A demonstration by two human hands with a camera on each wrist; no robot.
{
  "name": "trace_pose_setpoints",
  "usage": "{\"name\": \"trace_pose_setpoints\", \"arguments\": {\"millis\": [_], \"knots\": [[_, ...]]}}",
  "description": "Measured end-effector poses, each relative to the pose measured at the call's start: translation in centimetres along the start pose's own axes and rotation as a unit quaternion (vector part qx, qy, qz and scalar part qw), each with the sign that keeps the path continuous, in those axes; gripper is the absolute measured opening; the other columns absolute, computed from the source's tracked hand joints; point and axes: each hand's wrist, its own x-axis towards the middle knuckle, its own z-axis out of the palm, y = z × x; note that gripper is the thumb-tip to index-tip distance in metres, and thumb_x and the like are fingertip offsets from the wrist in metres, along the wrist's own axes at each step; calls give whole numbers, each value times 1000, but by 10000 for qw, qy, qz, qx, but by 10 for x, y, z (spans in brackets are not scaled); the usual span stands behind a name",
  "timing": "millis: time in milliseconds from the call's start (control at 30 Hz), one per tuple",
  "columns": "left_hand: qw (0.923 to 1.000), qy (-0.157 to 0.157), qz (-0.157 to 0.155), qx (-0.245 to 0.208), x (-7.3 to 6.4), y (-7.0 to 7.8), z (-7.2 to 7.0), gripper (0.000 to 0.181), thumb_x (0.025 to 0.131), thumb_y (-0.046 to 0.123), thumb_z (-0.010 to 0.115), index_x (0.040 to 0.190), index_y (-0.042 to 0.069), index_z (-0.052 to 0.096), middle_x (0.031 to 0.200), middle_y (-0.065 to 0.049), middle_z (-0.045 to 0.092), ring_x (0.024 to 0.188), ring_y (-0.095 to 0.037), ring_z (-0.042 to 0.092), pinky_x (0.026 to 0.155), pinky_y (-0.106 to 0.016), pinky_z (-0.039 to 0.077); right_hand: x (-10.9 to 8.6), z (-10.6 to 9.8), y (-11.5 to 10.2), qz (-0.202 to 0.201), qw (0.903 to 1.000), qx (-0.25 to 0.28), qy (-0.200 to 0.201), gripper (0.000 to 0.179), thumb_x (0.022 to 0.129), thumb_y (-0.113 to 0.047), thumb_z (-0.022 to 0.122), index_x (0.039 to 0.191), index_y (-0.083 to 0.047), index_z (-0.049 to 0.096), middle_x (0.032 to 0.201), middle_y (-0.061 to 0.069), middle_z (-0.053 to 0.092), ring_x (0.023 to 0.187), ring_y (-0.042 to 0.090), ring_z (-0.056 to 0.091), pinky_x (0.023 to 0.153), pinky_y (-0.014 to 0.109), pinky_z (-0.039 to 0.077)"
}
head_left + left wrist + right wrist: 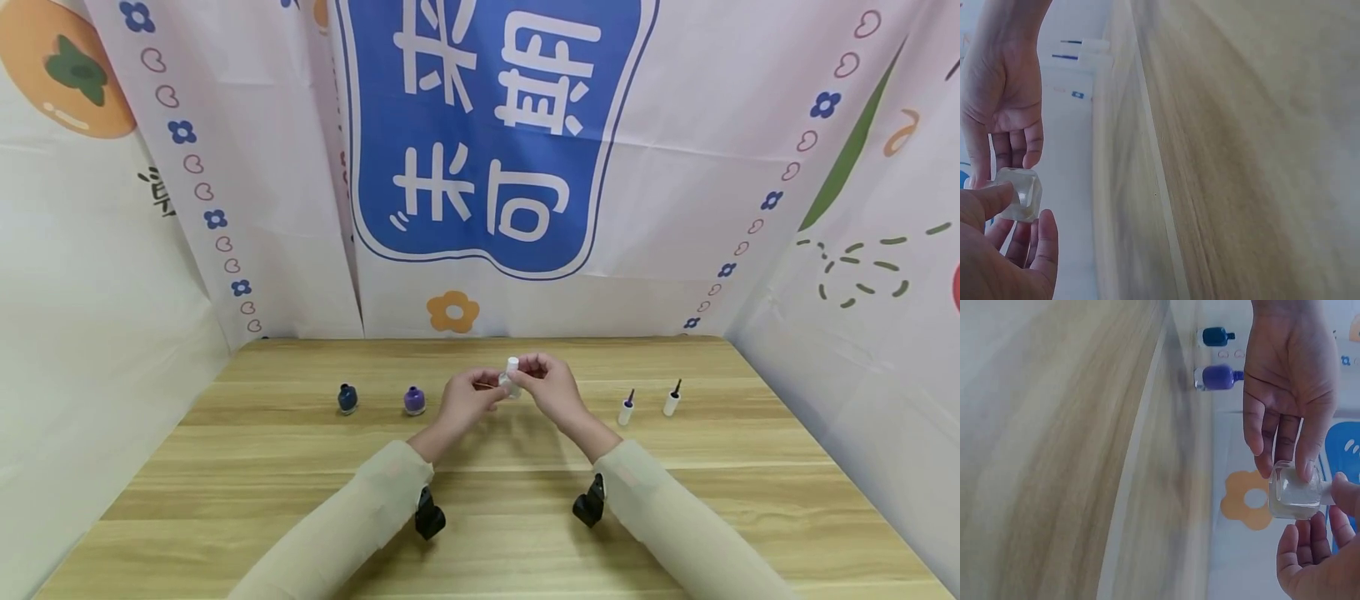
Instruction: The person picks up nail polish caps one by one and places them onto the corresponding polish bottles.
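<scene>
Above the far middle of the table, both hands meet at a small nail polish bottle of clear glass with pale contents. My left hand pinches the glass body, its thumb lying across one face of the bottle. The white cap points upward and is on the bottle. My right hand pinches that cap between thumb and fingers, as seen in the right wrist view at the neck of the bottle. Part of the cap is hidden by the right fingers.
To the left stand two uncapped polish bottles, one dark teal and one purple. On the right, two white caps stand with brushes upward, one purple-tipped, one dark-tipped. A printed cloth hangs behind the wooden table.
</scene>
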Motion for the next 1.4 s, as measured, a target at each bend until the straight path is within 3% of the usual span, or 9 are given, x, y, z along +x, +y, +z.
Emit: {"name": "trace_pose_setpoints", "arguments": {"millis": [167, 367, 633, 900, 1400], "knots": [[9998, 59, 8, 193, 11, -6, 4, 24, 85, 6, 74, 108, 1, 69, 96, -9, 65, 84, -19, 63, 72, -33, 58, 8, 1, 6, 132, 9998, -86, 122, 19, 87, -9, 73, 102, 0, 65, 94, 9, 63, 86, 19, 56, 74, 26, 50], [9987, 98, 49, 492, 25, -12, 9, 19, 83, 3, 75, 102, 2, 70, 89, -6, 66, 77, -17, 61, 65, -26, 56, 17, 1, 13, 282, 9994, -134, 127, 20, 87, -7, 73, 103, 0, 65, 97, 9, 64, 90, 21, 58, 81, 29, 52], [9978, 55, 11, 661, 41, -16, 14, 18, 83, 2, 74, 100, -1, 70, 88, -8, 66, 72, -16, 61, 66, -28, 56, 29, 2, 21, 415, 9986, -164, 268, 18, 86, -6, 73, 101, 2, 66, 95, 10, 64, 89, 20, 58, 78, 28, 50], [9961, 88, -15, 878, 51, -21, 18, 16, 82, 5, 76, 96, 0, 70, 86, -7, 66, 75, -16, 61, 64, -24, 54, 37, 3, 33, 508, 9983, -34, 272, 18, 86, -7, 73, 100, 1, 66, 94, 9, 63, 89, 19, 56, 75, 27, 48], [9892, 164, 301, 1425, 65, -29, 20, 15, 80, 5, 77, 92, 0, 70, 85, -7, 67, 78, -18, 61, 69, -28, 53, 53, 5, 50, 555, 9981, -45, 251, 17, 86, -10, 75, 96, 0, 66, 92, 7, 62, 86, 19, 55, 71, 25, 48]]}}
